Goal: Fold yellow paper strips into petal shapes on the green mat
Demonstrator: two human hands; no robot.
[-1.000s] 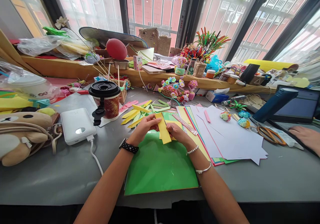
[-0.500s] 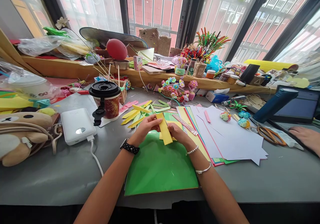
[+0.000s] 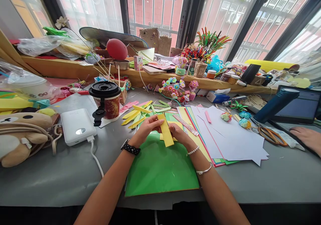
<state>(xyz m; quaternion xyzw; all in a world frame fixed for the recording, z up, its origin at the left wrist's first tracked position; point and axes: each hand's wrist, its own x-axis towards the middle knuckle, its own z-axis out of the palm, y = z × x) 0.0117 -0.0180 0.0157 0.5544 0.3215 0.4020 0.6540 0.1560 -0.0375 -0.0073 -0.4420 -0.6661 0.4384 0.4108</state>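
Observation:
A yellow paper strip [image 3: 166,134] is held tilted above a green sheet [image 3: 163,171]. My left hand [image 3: 149,126] pinches its upper left part, thumb on the front. From the other side my right hand [image 3: 177,132] grips the strip's right edge, its fingertips partly hidden behind the paper. Other yellow paper pieces lie beneath and behind my hands. Just beyond is a pile of folded yellow and green strips [image 3: 137,114]. A pink patterned ruler [image 3: 185,124] lies to the right of my right hand.
White and coloured sheets [image 3: 230,138] are stacked at the right, with scissors [image 3: 272,136] past them. A lidded cup [image 3: 110,101] and white power bank [image 3: 77,126] stand at the left. Another person's hand [image 3: 307,138] rests at the far right. Crafts crowd the window ledge [image 3: 155,81].
The yellow strip has tilted and shifted very slightly downward in my hands. Both hands keep hold of it in nearly the same place.

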